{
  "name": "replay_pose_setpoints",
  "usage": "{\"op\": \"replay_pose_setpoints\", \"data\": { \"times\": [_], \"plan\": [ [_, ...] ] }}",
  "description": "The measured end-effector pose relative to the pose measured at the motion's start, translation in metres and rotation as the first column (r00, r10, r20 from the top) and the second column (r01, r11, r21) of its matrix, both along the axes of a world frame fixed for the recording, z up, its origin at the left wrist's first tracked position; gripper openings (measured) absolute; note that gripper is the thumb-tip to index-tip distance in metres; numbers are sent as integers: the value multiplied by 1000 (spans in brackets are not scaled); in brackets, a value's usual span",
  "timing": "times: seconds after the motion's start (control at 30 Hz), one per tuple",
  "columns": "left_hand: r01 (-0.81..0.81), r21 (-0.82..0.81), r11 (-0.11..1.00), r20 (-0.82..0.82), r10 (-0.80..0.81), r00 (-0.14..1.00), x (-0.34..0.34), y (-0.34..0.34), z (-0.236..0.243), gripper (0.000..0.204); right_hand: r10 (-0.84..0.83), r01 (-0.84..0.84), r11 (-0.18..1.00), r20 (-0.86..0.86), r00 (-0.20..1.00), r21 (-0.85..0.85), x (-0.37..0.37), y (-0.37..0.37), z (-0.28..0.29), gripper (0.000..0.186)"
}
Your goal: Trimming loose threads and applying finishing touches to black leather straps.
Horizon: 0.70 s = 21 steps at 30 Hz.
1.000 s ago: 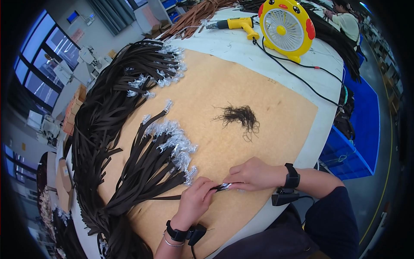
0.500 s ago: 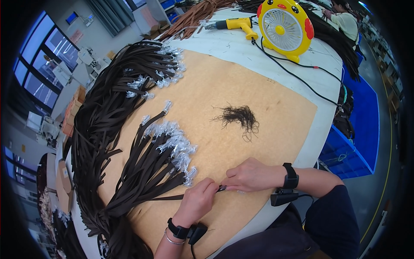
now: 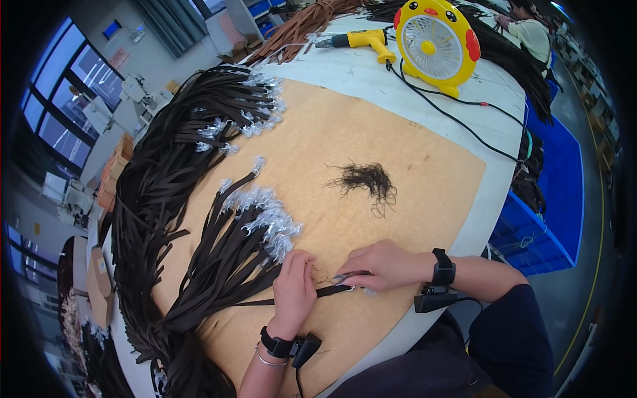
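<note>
My right hand (image 3: pixel 388 268) is closed round small dark thread snips (image 3: pixel 344 275), whose tip points left from the fingers. Under that hand lies the end of a dark brown strap (image 3: pixel 328 290), with a shiny clear-wrapped fitting (image 3: pixel 368 291) partly covered by the palm. My left hand (image 3: pixel 295 282) is pinched just above the strap, fine dark threads (image 3: pixel 320 270) trailing from its fingertips. Left of it, a bunch of similar straps (image 3: pixel 229 265) fans out, their ends in clear plastic (image 3: pixel 269 219). A tangle of cut dark threads (image 3: pixel 368 182) lies farther back on the tan board (image 3: pixel 424 172).
A larger heap of dark straps (image 3: pixel 156 179) runs down the board's left side. At the back stand a yellow fan (image 3: pixel 428 50) and a yellow heat gun (image 3: pixel 365 40), with a black cable (image 3: pixel 458 123). A blue crate (image 3: pixel 551 212) is at the right. Another person (image 3: pixel 531 36) is far right.
My left hand has let go of the strap and moved up and left with threads at its fingers. My right hand has turned slightly, showing the snips and strap end.
</note>
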<state>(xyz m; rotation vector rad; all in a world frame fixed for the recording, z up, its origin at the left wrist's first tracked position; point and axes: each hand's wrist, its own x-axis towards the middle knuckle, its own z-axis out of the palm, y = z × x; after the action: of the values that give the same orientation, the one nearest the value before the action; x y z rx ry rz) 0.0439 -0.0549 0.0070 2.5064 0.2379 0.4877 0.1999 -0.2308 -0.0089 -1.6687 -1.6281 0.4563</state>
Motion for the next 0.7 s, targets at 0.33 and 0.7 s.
{"op": "replay_pose_setpoints", "data": {
  "times": [0.33, 0.7],
  "plan": [
    [149, 30, 988, -131, -144, 981, -36, -3, 29, 38, -115, 132, 960, 86, 990, -245, -12, -22, 14, 23],
    [199, 233, 952, -12, -202, 979, -39, -12, 21, 14, -207, 151, 958, -223, 953, -245, -9, -14, 14, 23]
  ]
}}
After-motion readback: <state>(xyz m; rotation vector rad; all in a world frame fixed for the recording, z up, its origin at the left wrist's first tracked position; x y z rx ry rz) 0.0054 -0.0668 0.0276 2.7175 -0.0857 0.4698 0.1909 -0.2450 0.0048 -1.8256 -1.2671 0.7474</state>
